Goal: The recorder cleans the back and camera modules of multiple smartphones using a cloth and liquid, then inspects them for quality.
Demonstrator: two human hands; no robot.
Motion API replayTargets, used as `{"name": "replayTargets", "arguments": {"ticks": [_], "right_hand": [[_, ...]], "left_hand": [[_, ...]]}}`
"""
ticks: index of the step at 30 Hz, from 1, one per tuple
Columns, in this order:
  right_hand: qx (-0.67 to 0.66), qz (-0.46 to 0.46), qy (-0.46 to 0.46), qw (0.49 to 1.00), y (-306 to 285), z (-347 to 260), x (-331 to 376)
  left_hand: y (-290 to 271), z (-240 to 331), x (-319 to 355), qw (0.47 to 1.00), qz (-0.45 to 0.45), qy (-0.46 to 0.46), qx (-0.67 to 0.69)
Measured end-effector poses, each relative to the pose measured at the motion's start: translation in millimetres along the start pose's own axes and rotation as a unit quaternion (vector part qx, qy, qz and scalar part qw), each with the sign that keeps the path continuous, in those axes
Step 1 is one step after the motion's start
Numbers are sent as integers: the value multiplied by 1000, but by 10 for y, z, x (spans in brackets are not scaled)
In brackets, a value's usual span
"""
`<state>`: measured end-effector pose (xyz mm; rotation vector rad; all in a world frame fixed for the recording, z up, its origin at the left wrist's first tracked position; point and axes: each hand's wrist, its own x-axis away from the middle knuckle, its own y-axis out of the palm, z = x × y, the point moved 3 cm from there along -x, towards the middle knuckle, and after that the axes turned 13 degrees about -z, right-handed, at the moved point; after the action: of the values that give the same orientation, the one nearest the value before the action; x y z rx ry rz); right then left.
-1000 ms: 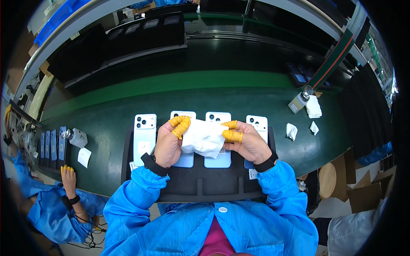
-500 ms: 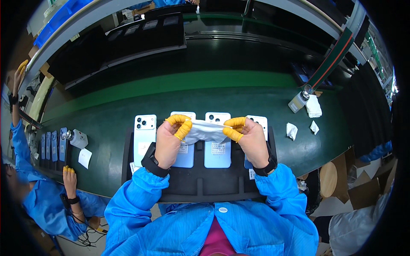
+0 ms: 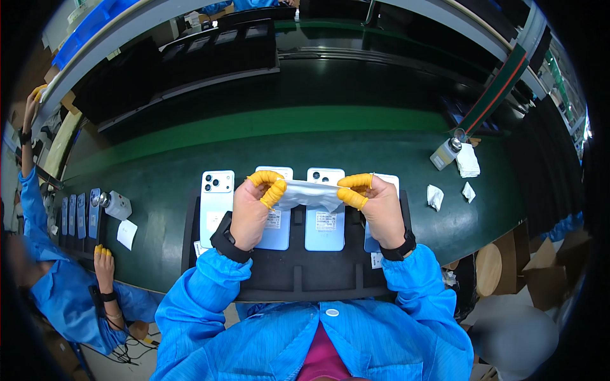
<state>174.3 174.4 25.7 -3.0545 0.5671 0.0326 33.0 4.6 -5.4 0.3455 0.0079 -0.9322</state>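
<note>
A thin whitish wiping cloth [image 3: 309,195] is stretched between my two hands above the phones. My left hand [image 3: 250,214], with yellow finger covers, is closed in a pinch on one end. The other end is pinched by my right hand [image 3: 386,216], covered the same way. Below them, light-blue phones lie backs up in a black foam tray [image 3: 267,274]. The leftmost phone [image 3: 217,198] shows its camera block plainly. Two middle phones [image 3: 274,236], [image 3: 325,236] carry white labels and sit partly under the cloth. My right hand hides much of the rightmost phone [image 3: 387,183].
On the right stand a pump bottle [image 3: 446,154] and a stack of white wipes [image 3: 468,160], near crumpled wipes [image 3: 435,197]. At left are another bottle [image 3: 117,206], a white sheet [image 3: 126,234], a row of phones [image 3: 81,216] and a co-worker's hand [image 3: 103,268].
My right hand has shifted slightly to the right, and the cloth's upper edge looks straighter. My left hand has barely moved. A blurred grey shape now shows at the lower right.
</note>
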Motion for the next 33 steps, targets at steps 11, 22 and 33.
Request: {"name": "replayTargets", "arguments": {"ticks": [11,22,33], "right_hand": [[-79,-11,34,996,-28,57,-28],[28,-52,-122,991,57,-60,12],[74,-71,5,995,73,61,-39]], "left_hand": [[-2,-14,1,1000,1,-2,-1],[57,36,1,982,-17,111,-151],[85,-1,44,982,-31,-14,-185]]}}
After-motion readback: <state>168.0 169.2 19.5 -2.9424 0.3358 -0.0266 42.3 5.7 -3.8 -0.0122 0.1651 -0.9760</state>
